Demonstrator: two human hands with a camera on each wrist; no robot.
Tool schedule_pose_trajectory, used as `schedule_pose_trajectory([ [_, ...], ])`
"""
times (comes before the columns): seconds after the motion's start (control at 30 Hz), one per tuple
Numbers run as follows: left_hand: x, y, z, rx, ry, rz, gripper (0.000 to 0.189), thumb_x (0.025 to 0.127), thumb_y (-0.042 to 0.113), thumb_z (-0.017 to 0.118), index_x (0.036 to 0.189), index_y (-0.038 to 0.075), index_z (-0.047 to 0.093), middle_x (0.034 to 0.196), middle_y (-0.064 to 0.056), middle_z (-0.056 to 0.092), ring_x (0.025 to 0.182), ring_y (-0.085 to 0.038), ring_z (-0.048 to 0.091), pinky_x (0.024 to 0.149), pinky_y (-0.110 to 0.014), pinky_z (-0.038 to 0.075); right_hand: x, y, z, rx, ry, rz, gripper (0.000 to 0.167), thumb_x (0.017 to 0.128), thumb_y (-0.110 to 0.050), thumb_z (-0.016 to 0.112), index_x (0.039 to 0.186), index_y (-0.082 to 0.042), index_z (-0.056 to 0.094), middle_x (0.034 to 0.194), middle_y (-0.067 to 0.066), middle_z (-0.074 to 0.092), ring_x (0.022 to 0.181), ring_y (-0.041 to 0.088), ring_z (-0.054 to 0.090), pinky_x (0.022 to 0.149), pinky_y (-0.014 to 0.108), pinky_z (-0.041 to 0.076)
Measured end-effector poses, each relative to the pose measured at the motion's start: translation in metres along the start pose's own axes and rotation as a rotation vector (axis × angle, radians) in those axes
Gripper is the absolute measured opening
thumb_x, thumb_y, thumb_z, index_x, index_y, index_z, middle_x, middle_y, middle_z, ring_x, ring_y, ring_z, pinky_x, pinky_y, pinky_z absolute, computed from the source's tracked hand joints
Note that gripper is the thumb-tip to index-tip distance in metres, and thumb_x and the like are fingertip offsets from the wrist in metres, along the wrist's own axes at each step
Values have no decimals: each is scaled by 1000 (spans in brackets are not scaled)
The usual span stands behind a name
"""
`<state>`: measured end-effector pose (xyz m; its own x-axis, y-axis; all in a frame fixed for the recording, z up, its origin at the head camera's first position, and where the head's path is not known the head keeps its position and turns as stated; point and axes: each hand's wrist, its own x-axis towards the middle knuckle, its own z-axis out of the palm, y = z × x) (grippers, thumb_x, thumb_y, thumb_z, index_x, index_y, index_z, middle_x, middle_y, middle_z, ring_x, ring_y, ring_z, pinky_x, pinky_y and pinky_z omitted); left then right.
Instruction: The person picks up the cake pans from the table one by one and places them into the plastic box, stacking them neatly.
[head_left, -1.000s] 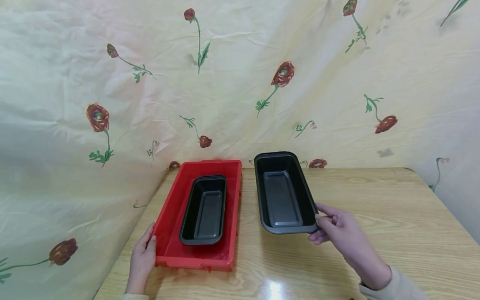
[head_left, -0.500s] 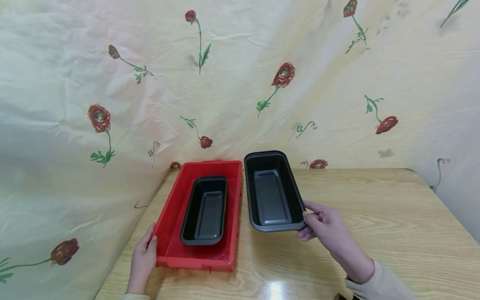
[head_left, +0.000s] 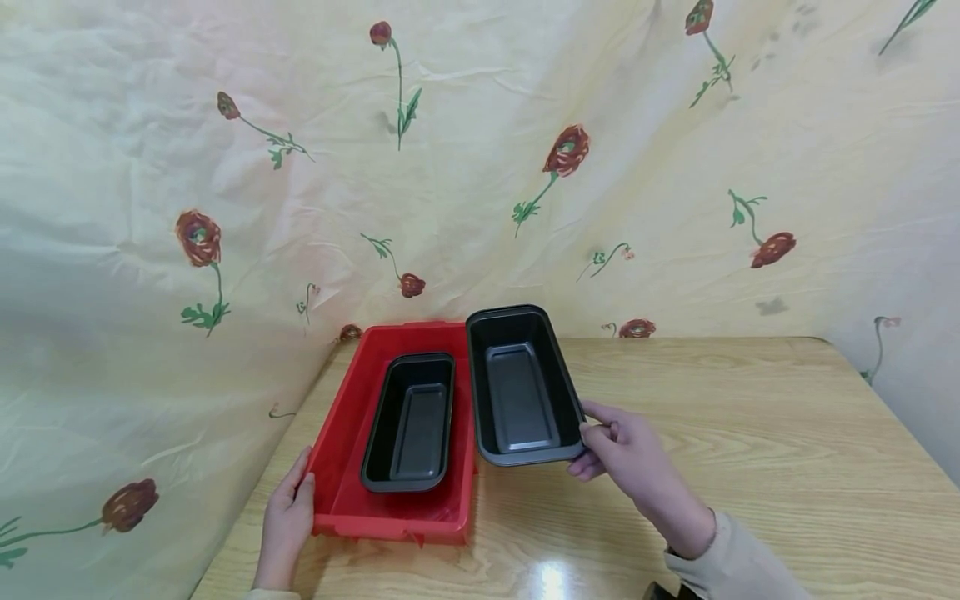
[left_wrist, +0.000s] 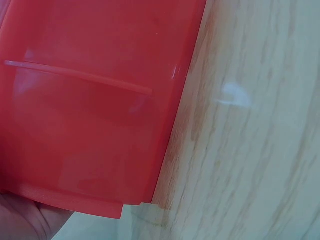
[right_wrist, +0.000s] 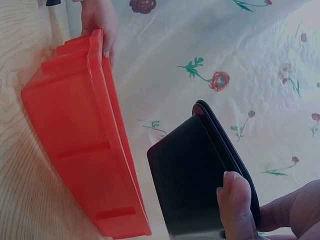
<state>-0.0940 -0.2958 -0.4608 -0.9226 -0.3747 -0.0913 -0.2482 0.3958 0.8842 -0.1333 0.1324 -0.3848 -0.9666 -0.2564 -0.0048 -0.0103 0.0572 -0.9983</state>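
My left hand (head_left: 287,518) grips the near left rim of a red plastic bin (head_left: 352,527); its outer wall fills much of the left wrist view. Inside the bin lies a black loaf pan (head_left: 420,429). A second black loaf pan (head_left: 519,400) is pinched at its near right corner by my right hand (head_left: 626,454), thumb on the rim and other fingers beneath. This second pan is tilted and overlaps the bin's right rim in the head view. In the right wrist view the held loaf pan (right_wrist: 187,175) is raised beside the bin (right_wrist: 75,140).
Both bin and hands are over a wooden table (head_left: 750,433). A pale cloth with printed flowers (head_left: 465,167) hangs behind and along the left side. A small dark object (head_left: 660,592) shows by the right sleeve at the bottom edge.
My right hand has carried the second loaf pan leftward, from beside the bin to over its right rim. The left hand, the bin and the pan inside stay put.
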Motion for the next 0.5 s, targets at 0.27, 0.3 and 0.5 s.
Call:
schedule_pose_trajectory([
  [0.27, 1, 0, -1, 11, 1, 2, 50, 107, 15, 34, 155, 14, 24, 159, -18, 21, 142, -41, 23, 111, -56, 29, 7, -2, 13, 25, -46, -16, 48, 100, -1, 43, 143, 17, 30, 89, 25, 70, 62, 25, 68, 60, 35, 60],
  [0.3, 1, 0, -1, 9, 1, 2, 50, 107, 15, 34, 155, 14, 24, 159, -18, 21, 142, -41, 23, 111, -56, 29, 8, -1, 14, 26, -52, -17, 49, 100, -1, 43, 143, 17, 30, 89, 25, 70, 62, 26, 68, 60, 36, 60],
  [0.5, 1, -1, 0, 2, 9, 17, 50, 106, 12, 36, 155, 12, 26, 158, -19, 23, 142, -41, 24, 112, -56, 28, 13, 2, 25, 19, -77, -30, 49, 99, 0, 43, 143, 18, 29, 89, 26, 70, 61, 27, 68, 58, 35, 59],
])
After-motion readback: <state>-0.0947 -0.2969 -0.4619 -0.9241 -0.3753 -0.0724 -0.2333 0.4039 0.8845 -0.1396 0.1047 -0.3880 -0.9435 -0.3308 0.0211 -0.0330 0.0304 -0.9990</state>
